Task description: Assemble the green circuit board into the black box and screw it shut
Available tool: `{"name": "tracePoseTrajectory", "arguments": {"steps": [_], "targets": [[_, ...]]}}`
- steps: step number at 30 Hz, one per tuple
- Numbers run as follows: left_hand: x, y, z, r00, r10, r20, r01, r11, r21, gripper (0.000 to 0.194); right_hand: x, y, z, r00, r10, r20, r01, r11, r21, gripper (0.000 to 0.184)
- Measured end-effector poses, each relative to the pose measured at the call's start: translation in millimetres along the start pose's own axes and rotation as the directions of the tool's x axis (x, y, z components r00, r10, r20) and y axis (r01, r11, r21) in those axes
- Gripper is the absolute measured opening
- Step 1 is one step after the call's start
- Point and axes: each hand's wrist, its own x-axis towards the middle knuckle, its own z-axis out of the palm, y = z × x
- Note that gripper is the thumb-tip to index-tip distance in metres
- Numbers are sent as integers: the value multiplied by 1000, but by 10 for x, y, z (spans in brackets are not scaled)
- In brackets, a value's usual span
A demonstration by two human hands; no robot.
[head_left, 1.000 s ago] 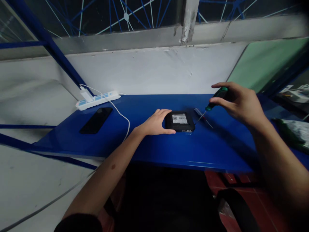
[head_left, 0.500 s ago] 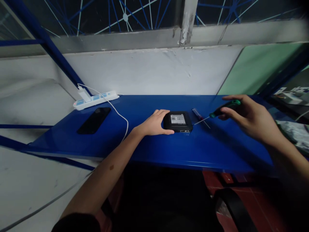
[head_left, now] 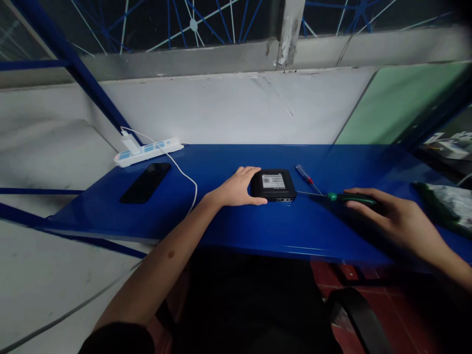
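A small black box (head_left: 273,186) with a white printed label on top and ports along its front side lies on the blue table (head_left: 228,226). My left hand (head_left: 239,188) grips its left side, thumb at the front and fingers at the back. In my right hand (head_left: 394,211) is a green-handled screwdriver (head_left: 354,198), held nearly level. Its thin shaft points left, and the tip is at the box's right side; whether it sits in a gap there I cannot tell. Just behind the shaft lies a second screwdriver (head_left: 304,174) with a clear and red handle.
On the table's left lie a black phone (head_left: 146,183) and a white power strip (head_left: 149,151) with a charger plugged in and a white cable (head_left: 184,173). A green and silvery plastic bag (head_left: 448,201) lies at the right. Behind the table stands a white wall (head_left: 236,108).
My right hand has lowered and moved right, tilting the screwdriver from steep to almost flat, its tip staying by the box's right side. My left hand and the box have kept their place.
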Motion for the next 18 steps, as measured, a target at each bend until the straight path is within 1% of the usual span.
{"name": "tracePoseTrajectory", "arguments": {"steps": [4, 6, 9, 11, 15, 18], "targets": [[-2, -5, 9, 1000, -19, -2, 19, 1000, -11, 112, -42, 16, 46, 997, -72, -5, 72, 997, -26, 25], [1, -10, 13, 999, -32, 12, 32, 999, 1, 114, -49, 22, 86, 992, -129, -7, 129, 991, -36, 27], [4, -13, 11, 999, -43, 18, 43, 999, 17, 116, -47, 25, 156, 970, -243, -2, 242, 969, -51, 33], [3, -11, 7, 999, -37, 14, 37, 999, 15, 116, -40, 14, 189, 957, -289, 8, 289, 956, -57, 35], [1, -10, 2, 1000, -25, 19, 25, 1000, 9, 118, -12, -47, 189, 950, -311, 21, 312, 948, -61, 36], [1, -7, 1, 1000, -25, 19, 25, 1000, 9, 118, 25, -83, 151, 953, -300, 35, 301, 952, -53, 33]]}}
